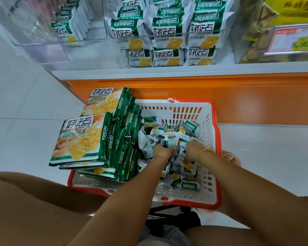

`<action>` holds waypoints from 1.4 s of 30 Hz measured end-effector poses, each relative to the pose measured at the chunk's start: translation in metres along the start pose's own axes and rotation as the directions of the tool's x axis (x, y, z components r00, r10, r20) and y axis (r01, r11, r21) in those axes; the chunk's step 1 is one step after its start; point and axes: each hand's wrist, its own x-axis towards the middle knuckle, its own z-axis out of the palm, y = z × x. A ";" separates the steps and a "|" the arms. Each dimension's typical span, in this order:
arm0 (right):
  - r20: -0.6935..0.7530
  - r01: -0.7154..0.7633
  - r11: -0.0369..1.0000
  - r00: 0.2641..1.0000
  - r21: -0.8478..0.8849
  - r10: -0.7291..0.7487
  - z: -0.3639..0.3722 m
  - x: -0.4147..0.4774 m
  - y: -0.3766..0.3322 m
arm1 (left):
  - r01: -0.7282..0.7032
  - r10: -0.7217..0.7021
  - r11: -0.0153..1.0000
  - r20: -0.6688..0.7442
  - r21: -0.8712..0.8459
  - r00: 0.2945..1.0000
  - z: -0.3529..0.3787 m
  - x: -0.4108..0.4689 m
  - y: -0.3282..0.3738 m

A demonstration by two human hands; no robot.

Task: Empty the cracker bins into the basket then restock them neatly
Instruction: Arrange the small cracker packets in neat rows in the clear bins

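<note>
A white basket with a red rim (pixel 212 121) sits on the floor below the shelf. Its left half holds several big green cracker bags (pixel 82 137) stacked on edge and flat. Loose small cracker packets (pixel 167 132) fill its middle. My left hand (pixel 161 150) and my right hand (pixel 192 150) are both plunged into the packet pile, fingers curled around small packets. A gold bead bracelet is on the right wrist. Above, the middle clear bin (pixel 169 35) holds neat rows of small packets; the left clear bin (pixel 68 31) holds only a few.
An orange shelf base (pixel 238 96) runs behind the basket. At the right, a bin of yellowish snacks (pixel 256 38) carries a 9.90 price tag (pixel 293 40). White tiled floor lies to the left. My knees frame the bottom of the view, and toes show beside the basket's right rim.
</note>
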 end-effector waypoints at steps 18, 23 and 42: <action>-0.187 0.393 0.821 0.919 0.414 -0.346 -0.143 -0.087 0.048 | 0.355 0.202 0.490 0.499 -0.796 0.843 -0.086 -0.097 0.062; -0.356 0.619 0.460 0.765 0.636 -0.537 -0.183 -0.147 0.050 | 0.521 0.348 0.404 0.653 -0.752 0.673 -0.110 -0.136 0.086; -0.540 0.716 0.292 0.680 0.634 -0.497 -0.194 -0.179 -0.019 | -0.547 0.581 0.788 0.050 -0.281 0.812 -0.170 -0.180 0.096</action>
